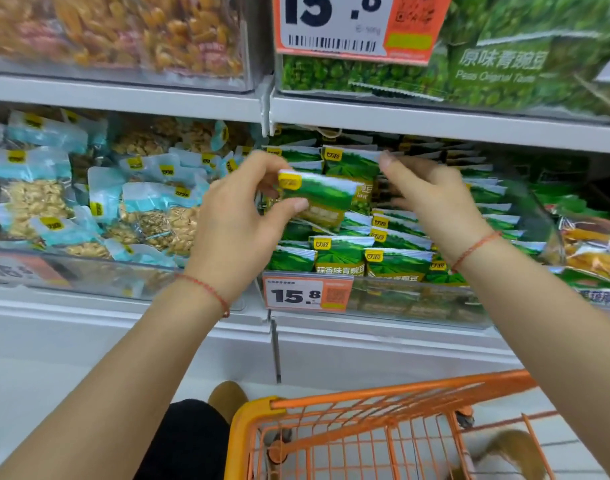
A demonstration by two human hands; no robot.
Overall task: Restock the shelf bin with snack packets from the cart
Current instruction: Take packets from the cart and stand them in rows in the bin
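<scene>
A clear shelf bin (418, 303) at mid-height holds several rows of green pea snack packets (397, 261). My left hand (237, 216) pinches a green packet with a yellow logo (317, 195) between thumb and fingers, holding it over the bin's left part. Just right of that packet, my right hand (431, 199) reaches into the bin, fingers loosely spread and touching the standing packets. The orange wire cart (376, 427) stands below at the bottom right; no packets show in its visible part.
To the left, a neighbouring bin (89, 271) is filled with blue-topped nut packets. Price tags reading 15.8 (305, 294) hang on the bin fronts. The shelf above (435, 119) carries more clear bins. Yellow-orange packets (594, 247) lie at the far right.
</scene>
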